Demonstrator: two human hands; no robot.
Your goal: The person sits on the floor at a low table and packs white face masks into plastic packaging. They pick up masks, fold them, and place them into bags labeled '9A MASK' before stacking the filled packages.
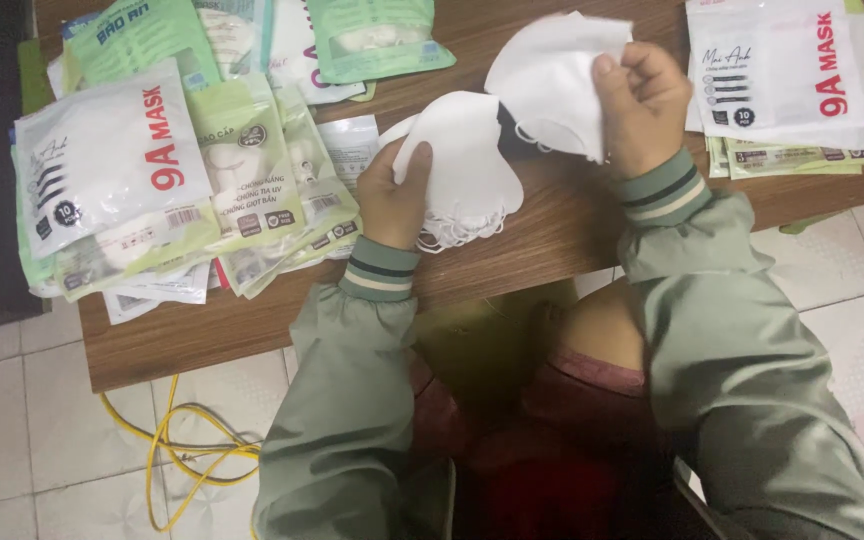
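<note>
The person sits at a low wooden table, both forearms in grey-green sleeves with striped cuffs reaching up over its near edge. The left hand is bent at the wrist, fingers curled closed around the lower side of a stack of white face masks, whose thin ear loops spill out under the hand toward the table's edge. The right hand is raised a little higher and farther out, knuckles up, thumb and fingers pinched shut on a single white mask that fans away from it toward the left hand; the edges of that mask and the stack meet or overlap between the two hands.

Out beyond the left hand, on its outer side, lies a heap of flat mask packets, white ones and pale green ones overlapping. Past the right hand, on its outer side, sits another pile of white packets. Below the left elbow a yellow cable loops across the tiled floor.
</note>
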